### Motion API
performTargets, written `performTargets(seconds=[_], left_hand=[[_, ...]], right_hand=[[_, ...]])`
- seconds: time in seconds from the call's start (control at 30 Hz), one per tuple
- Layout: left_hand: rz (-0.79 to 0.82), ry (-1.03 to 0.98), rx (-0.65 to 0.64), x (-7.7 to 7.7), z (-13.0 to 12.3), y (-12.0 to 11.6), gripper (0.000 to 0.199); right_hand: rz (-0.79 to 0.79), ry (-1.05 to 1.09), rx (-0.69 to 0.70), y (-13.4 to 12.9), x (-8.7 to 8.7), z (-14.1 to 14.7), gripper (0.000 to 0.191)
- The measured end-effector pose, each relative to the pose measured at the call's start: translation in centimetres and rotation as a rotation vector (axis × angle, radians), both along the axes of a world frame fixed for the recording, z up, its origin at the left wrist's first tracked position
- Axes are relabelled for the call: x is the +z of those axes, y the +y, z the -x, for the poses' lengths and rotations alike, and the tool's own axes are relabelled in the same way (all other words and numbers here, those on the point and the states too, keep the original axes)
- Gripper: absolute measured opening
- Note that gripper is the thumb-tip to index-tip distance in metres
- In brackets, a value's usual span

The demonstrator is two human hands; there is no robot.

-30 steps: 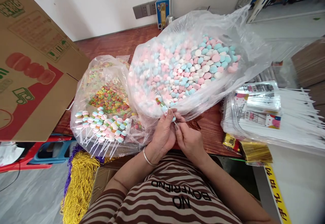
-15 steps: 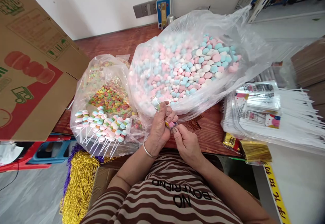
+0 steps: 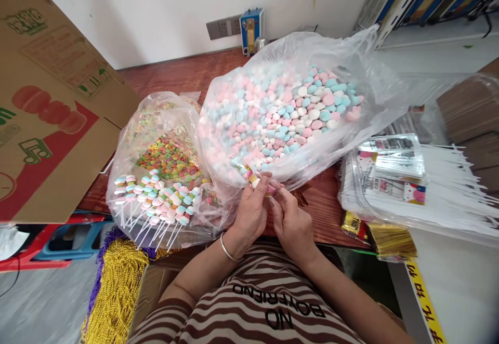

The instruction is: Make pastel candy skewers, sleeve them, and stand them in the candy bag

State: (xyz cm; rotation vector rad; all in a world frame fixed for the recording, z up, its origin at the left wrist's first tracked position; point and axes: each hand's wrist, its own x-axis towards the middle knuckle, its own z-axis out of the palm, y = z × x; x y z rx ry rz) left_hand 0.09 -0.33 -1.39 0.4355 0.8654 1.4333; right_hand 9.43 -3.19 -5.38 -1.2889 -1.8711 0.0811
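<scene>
My left hand [image 3: 251, 210] is closed around a candy stick in a clear printed wrapper [image 3: 249, 174], whose colourful end pokes out above the fingers. At the lower end of that wrapper, my right hand [image 3: 293, 225] pinches with thumb and fingers; the exact spot is partly hidden. Just beyond both hands lies a large clear bag [image 3: 376, 81] of pink, blue and white marshmallows [image 3: 315, 107]. Left of them, a smaller clear bag [image 3: 130, 120] contains coloured cereal rings [image 3: 167, 159]. Several finished-looking marshmallow sticks [image 3: 171, 198] rest in a row on its front.
To the right are white sticks [image 3: 444, 183] in a plastic pack with printed wrappers [image 3: 399, 159] on top. Gold twist ties [image 3: 393, 238] lie at the table's front edge. A cardboard box [image 3: 58, 100] stands at left, and a blue device [image 3: 251, 29] by the wall.
The wrapped candy has tilted and shows more above my left hand. Both hands have shifted slightly to the right and stay together. The view has tipped slightly.
</scene>
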Motion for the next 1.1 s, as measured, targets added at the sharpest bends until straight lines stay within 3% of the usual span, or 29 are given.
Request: performTargets(seconds=[0.07, 0.13, 0.27, 0.37, 0.47, 0.57, 0.7, 0.77, 0.83, 0.9, 1.03, 1.1], left_hand=[[0.009, -0.021, -0.009, 0.0, 0.1, -0.3, 0.036], [0.017, -0.043, -0.027, 0.0, 0.2, -0.5, 0.036], [0.055, -0.076, -0.116, 0.2, -0.2, -1.1, 0.038], [0.079, -0.122, -0.192, 0.4, -0.2, -1.5, 0.036], [0.084, -0.127, -0.258, 0.3, 0.2, -1.6, 0.035], [0.031, -0.060, -0.334, -0.2, 1.4, -1.2, 0.030], [0.001, -0.030, -0.549, -0.4, 3.4, -0.8, 0.029], [0.026, -0.050, -0.643, -0.3, 4.0, -0.8, 0.033], [0.021, -0.027, -0.609, -0.2, 3.9, -0.9, 0.034], [0.002, 0.023, -0.496, -0.4, 3.2, -1.1, 0.034], [-0.031, 0.173, -0.292, -1.6, 1.1, -1.7, 0.032], [-0.070, 0.267, -0.151, -2.1, 0.3, -2.0, 0.025]], right_hand=[[-0.102, -0.075, -0.057, 0.0, -0.3, -0.2, 0.051], [-0.158, -0.173, -0.048, 0.0, -0.6, -0.5, 0.057], [-0.227, -0.246, 0.060, 0.5, -1.2, -0.9, 0.056], [-0.271, -0.159, 0.055, 0.9, -1.6, -1.3, 0.051], [-0.205, -0.037, 0.086, 0.8, -1.4, -1.7, 0.039], [0.078, 0.241, 0.178, 0.1, -0.6, -2.0, 0.023], [0.746, 0.953, 0.481, -1.1, 0.6, -1.7, 0.028], [0.985, 1.267, 0.634, -1.4, 0.9, -1.4, 0.032], [1.107, 1.407, 0.712, -1.3, 1.0, -1.2, 0.034], [1.096, 1.378, 0.661, -0.9, 1.0, -1.1, 0.033], [0.815, 1.075, 0.353, 0.1, 1.0, -1.2, 0.030], [0.666, 0.927, 0.278, 0.4, 0.9, -1.1, 0.030]])
